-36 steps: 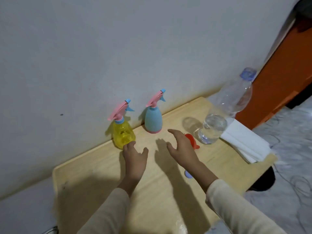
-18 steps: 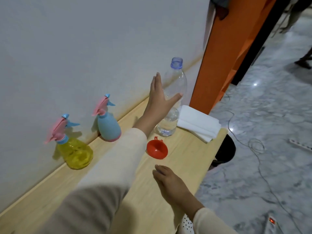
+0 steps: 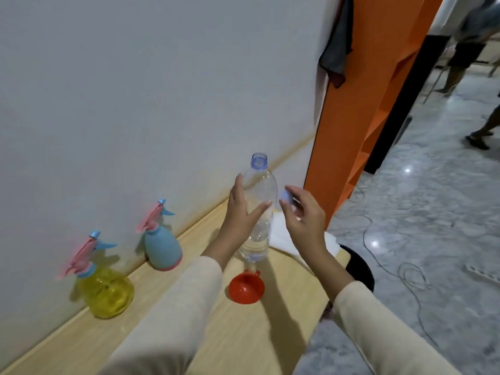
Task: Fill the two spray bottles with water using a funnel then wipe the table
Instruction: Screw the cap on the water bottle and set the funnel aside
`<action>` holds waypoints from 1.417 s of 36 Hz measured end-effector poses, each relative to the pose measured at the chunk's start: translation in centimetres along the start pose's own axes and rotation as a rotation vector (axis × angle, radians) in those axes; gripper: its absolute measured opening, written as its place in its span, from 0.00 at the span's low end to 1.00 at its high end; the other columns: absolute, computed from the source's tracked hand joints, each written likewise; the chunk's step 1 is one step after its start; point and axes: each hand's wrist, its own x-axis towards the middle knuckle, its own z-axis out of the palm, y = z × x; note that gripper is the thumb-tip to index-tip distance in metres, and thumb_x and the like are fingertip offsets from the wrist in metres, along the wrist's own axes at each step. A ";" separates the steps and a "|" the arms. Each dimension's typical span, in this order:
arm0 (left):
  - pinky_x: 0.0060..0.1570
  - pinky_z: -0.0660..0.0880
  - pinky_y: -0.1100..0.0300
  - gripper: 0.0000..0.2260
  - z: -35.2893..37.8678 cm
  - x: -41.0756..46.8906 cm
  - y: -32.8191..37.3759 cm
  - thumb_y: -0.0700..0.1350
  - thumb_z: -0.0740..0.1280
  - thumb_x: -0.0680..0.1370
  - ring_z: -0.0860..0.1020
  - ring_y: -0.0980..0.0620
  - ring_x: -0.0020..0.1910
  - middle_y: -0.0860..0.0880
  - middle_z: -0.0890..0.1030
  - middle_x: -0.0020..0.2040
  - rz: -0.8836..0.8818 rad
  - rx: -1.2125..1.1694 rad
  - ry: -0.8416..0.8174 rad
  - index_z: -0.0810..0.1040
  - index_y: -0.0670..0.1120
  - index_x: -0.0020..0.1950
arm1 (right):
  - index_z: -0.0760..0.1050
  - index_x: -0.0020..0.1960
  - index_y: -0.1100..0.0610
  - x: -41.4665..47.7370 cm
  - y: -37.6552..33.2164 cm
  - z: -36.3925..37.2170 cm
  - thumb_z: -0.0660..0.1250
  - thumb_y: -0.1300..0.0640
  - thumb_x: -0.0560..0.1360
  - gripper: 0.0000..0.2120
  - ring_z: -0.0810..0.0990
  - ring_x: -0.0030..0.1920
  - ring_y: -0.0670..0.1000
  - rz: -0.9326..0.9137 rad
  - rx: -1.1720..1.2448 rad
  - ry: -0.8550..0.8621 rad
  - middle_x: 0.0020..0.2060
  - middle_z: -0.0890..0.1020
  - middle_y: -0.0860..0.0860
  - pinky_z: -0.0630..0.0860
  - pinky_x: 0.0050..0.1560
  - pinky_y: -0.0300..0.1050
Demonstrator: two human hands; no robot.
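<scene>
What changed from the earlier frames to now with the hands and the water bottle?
The left hand went from the table near the yellow spray bottle to grip the clear water bottle. The right hand rose off the table and now holds the bottle's blue cap, leaving the neck open. Both spray bottles, the blue one included, the red funnel and the white cloth stayed put.

Long cream sleeves (image 3: 173, 315), bare hands

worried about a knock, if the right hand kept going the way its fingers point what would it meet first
Probably the water bottle: the right hand, pinching the cap, points at its upper body, close by. Depth is unclear.
</scene>
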 end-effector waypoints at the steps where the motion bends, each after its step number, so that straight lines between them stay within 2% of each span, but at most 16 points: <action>1: 0.67 0.54 0.64 0.40 0.0 0.0 0.0 0.51 0.69 0.75 0.54 0.54 0.75 0.49 0.53 0.77 -0.004 -0.003 0.001 0.46 0.50 0.77 | 0.77 0.58 0.61 2.0 -1.1 -0.2 0.67 0.57 0.75 0.13 0.78 0.52 0.48 -0.038 0.037 0.013 0.51 0.78 0.50 0.76 0.53 0.37; 4: 0.70 0.55 0.60 0.40 0.0 -0.1 0.1 0.54 0.69 0.74 0.53 0.54 0.75 0.49 0.53 0.77 -0.021 -0.005 0.003 0.46 0.51 0.77 | 0.77 0.57 0.62 6.4 -4.1 -0.4 0.69 0.64 0.74 0.12 0.78 0.51 0.48 -0.092 0.179 0.008 0.52 0.75 0.55 0.74 0.50 0.28; 7: 0.73 0.57 0.51 0.43 0.0 -0.2 0.3 0.61 0.67 0.70 0.53 0.54 0.75 0.51 0.52 0.77 -0.053 -0.014 -0.008 0.45 0.54 0.77 | 0.77 0.56 0.61 8.7 -5.4 -0.1 0.70 0.64 0.72 0.12 0.79 0.51 0.50 -0.117 0.240 -0.075 0.53 0.77 0.56 0.76 0.50 0.30; 9: 0.73 0.58 0.49 0.44 0.0 -0.2 0.3 0.64 0.66 0.68 0.53 0.54 0.76 0.52 0.52 0.78 -0.073 -0.018 -0.011 0.45 0.55 0.77 | 0.76 0.57 0.60 9.3 -5.4 0.3 0.71 0.64 0.72 0.15 0.80 0.52 0.49 -0.107 0.244 -0.181 0.52 0.79 0.54 0.78 0.51 0.34; 12: 0.73 0.59 0.50 0.44 0.1 -0.1 0.1 0.62 0.67 0.69 0.54 0.54 0.75 0.52 0.52 0.77 -0.081 -0.022 -0.003 0.46 0.56 0.76 | 0.78 0.57 0.59 9.7 -4.8 0.8 0.72 0.64 0.71 0.14 0.81 0.53 0.49 -0.131 0.203 -0.290 0.52 0.81 0.50 0.78 0.55 0.39; 18: 0.73 0.58 0.51 0.42 0.5 0.1 -0.2 0.60 0.68 0.71 0.55 0.56 0.75 0.52 0.54 0.77 -0.080 -0.036 0.016 0.46 0.55 0.77 | 0.81 0.56 0.59 10.9 -4.5 0.9 0.70 0.62 0.73 0.11 0.80 0.52 0.45 -0.182 0.076 -0.445 0.54 0.82 0.50 0.73 0.56 0.28; 22: 0.73 0.58 0.52 0.40 0.6 0.1 -0.6 0.56 0.69 0.73 0.55 0.58 0.74 0.53 0.54 0.77 -0.076 -0.040 0.021 0.46 0.56 0.76 | 0.82 0.53 0.61 11.1 -4.4 0.9 0.69 0.64 0.73 0.10 0.80 0.52 0.45 -0.138 0.116 -0.529 0.52 0.82 0.48 0.74 0.59 0.33; 26: 0.73 0.59 0.52 0.42 0.6 0.1 -0.5 0.59 0.69 0.70 0.55 0.58 0.74 0.52 0.55 0.77 -0.085 -0.047 0.023 0.47 0.56 0.76 | 0.81 0.55 0.61 10.9 -3.5 0.4 0.70 0.65 0.73 0.11 0.80 0.55 0.43 -0.073 0.240 -0.542 0.52 0.81 0.47 0.74 0.61 0.36; 29: 0.73 0.59 0.53 0.41 0.9 0.1 -0.6 0.55 0.70 0.72 0.55 0.60 0.73 0.52 0.56 0.76 -0.074 -0.050 0.021 0.48 0.56 0.76 | 0.80 0.57 0.58 10.5 -2.7 0.0 0.70 0.64 0.73 0.13 0.78 0.59 0.41 -0.048 0.320 -0.543 0.56 0.81 0.50 0.73 0.62 0.37; 33: 0.72 0.59 0.54 0.40 1.2 -0.1 -0.7 0.54 0.71 0.72 0.55 0.60 0.73 0.52 0.56 0.76 -0.071 -0.056 0.033 0.48 0.57 0.76 | 0.80 0.56 0.58 10.9 -2.5 -0.4 0.71 0.64 0.72 0.13 0.78 0.59 0.43 -0.056 0.325 -0.573 0.56 0.82 0.53 0.73 0.63 0.39; 36: 0.69 0.59 0.58 0.40 1.1 0.1 -0.6 0.54 0.70 0.73 0.54 0.59 0.74 0.52 0.55 0.77 -0.082 -0.060 0.036 0.47 0.58 0.76 | 0.82 0.53 0.59 11.0 -3.0 -0.3 0.76 0.61 0.68 0.14 0.81 0.54 0.43 -0.058 0.266 -0.491 0.51 0.84 0.52 0.75 0.61 0.40; 40: 0.68 0.58 0.59 0.40 1.0 0.3 -0.5 0.53 0.70 0.73 0.53 0.59 0.74 0.52 0.55 0.77 -0.091 -0.079 0.018 0.47 0.58 0.76 | 0.82 0.47 0.59 10.7 -3.4 0.6 0.80 0.56 0.63 0.15 0.81 0.45 0.45 -0.119 0.180 -0.347 0.43 0.84 0.50 0.77 0.50 0.33; 42: 0.66 0.58 0.60 0.39 0.9 0.3 -0.5 0.52 0.70 0.74 0.53 0.61 0.73 0.52 0.54 0.77 -0.096 -0.080 0.017 0.47 0.58 0.76 | 0.79 0.52 0.58 10.5 -3.5 0.9 0.77 0.55 0.66 0.16 0.80 0.46 0.45 -0.096 0.189 -0.383 0.45 0.82 0.49 0.77 0.51 0.34; 46: 0.66 0.59 0.61 0.38 0.5 0.4 -0.4 0.50 0.70 0.74 0.54 0.63 0.71 0.51 0.55 0.77 -0.113 -0.086 0.026 0.47 0.57 0.76 | 0.71 0.66 0.57 10.4 -3.1 0.6 0.65 0.57 0.77 0.18 0.76 0.58 0.45 0.050 0.294 -0.611 0.59 0.78 0.49 0.72 0.62 0.38; 48: 0.65 0.59 0.61 0.39 0.5 0.3 -0.2 0.50 0.70 0.74 0.54 0.63 0.71 0.52 0.54 0.77 -0.115 -0.080 0.023 0.47 0.57 0.76 | 0.71 0.67 0.57 10.5 -2.8 0.5 0.64 0.58 0.78 0.18 0.76 0.59 0.45 0.034 0.256 -0.631 0.61 0.78 0.49 0.71 0.62 0.37; 51: 0.65 0.59 0.61 0.38 0.7 0.3 -0.1 0.48 0.70 0.75 0.54 0.62 0.71 0.51 0.55 0.77 -0.117 -0.079 0.047 0.47 0.57 0.76 | 0.76 0.62 0.57 10.7 -3.0 0.6 0.68 0.59 0.75 0.16 0.78 0.55 0.46 0.060 0.273 -0.574 0.58 0.81 0.51 0.74 0.59 0.36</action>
